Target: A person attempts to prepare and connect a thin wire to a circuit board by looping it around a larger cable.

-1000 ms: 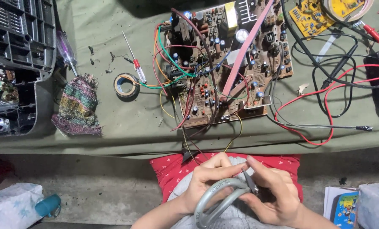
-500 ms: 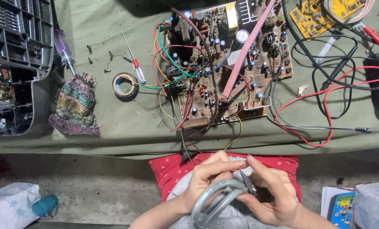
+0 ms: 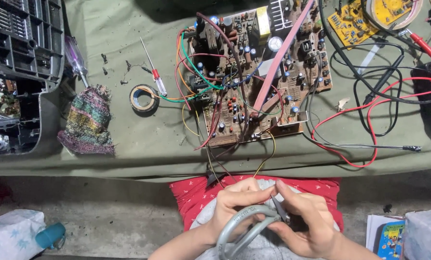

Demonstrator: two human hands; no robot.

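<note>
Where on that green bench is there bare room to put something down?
Bare cloth lies between the tape roll and the circuit board, and along the front edge below the knitted pouch. Right of the board it is crowded with red and black test leads.

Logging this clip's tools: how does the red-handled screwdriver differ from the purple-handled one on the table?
The red screwdriver is thin, with a long bare shaft and a small handle; the purple screwdriver has a much thicker, clear purple handle. The red one lies in the open beside the tape roll; the purple one lies against the black casing. Both rest slantwise on the green cloth, and neither hand touches them.
</note>
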